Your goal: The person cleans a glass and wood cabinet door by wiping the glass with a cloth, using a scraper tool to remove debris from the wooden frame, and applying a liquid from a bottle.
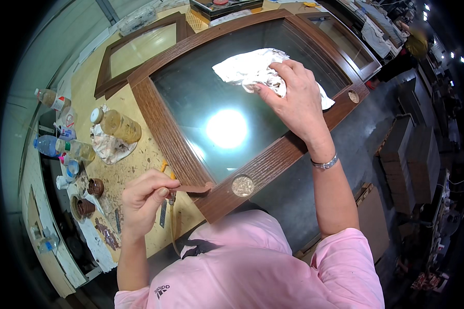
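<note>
The brown wood-framed glass panel [162,123] occupies the centre of the frame, running from the lower centre to the upper right, and lies over the pale yellow surface [149,154]. A crumpled white cloth [237,69] rests on its glass, upper centre. The right hand [300,103] is on this cloth; its grip is closed on the bunched fabric, thumb and fingers bent. The left hand [145,198], lower left of centre, has its grip pinching a thin reddish-brown strip [190,189] between thumb and forefinger; the strip's far end lies over the panel's lower-left corner. A round, flecked pale disc [242,185] is set in the lower rail.

Further out, a smaller brown frame with yellowish glazing [144,49] lies at upper left. Below it, a white-capped bottle of amber liquid [119,126] stands by a stained white rag [108,147]. Two open jars with dark brown contents [83,207] are at lower left.
</note>
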{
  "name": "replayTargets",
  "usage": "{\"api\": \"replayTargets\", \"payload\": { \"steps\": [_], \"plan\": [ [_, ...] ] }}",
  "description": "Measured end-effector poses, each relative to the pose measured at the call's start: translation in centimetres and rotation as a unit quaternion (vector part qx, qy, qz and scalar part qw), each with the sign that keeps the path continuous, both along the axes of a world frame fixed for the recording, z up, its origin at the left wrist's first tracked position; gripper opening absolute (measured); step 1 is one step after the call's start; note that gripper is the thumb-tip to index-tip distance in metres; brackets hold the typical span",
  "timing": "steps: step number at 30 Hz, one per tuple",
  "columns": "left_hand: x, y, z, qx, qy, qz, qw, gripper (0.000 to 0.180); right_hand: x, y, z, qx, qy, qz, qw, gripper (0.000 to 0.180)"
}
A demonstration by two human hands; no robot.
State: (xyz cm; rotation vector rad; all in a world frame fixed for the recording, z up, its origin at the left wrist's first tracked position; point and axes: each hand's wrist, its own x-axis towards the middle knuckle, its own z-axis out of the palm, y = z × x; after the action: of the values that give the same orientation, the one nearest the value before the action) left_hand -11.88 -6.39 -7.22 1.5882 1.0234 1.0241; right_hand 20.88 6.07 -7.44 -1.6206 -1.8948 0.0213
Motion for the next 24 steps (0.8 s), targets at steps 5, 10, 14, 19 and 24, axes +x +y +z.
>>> {"api": "replayTargets", "payload": {
  "steps": [5,10,14,19,24],
  "plan": [
    [0.0,-0.2,-0.4,-0.008,-0.016,-0.001,1.0,0.016,0.1,0.0,-0.1,0.0,0.001,0.004,1.0,0.051],
    [0.0,-0.4,-0.5,-0.019,-0.026,0.0,0.999,0.017,0.2,0.0,-0.2,0.007,-0.003,0.002,1.0,0.051],
    [-0.5,-0.9,-1.1,-0.044,-0.106,0.048,0.992,0.018,0.0,0.0,0.0,-0.001,0.0,0.003,1.0,0.052],
    [-0.4,-1.3,-1.3,-0.043,-0.074,0.056,0.995,0.018,0.0,0.0,0.0,-0.007,-0.002,0.002,1.0,0.053],
    [0.3,-1.3,-0.6,-0.05,-0.048,0.046,0.997,0.014,0.1,-0.1,0.0,-0.006,-0.001,-0.002,1.0,0.053]
  ]
}}
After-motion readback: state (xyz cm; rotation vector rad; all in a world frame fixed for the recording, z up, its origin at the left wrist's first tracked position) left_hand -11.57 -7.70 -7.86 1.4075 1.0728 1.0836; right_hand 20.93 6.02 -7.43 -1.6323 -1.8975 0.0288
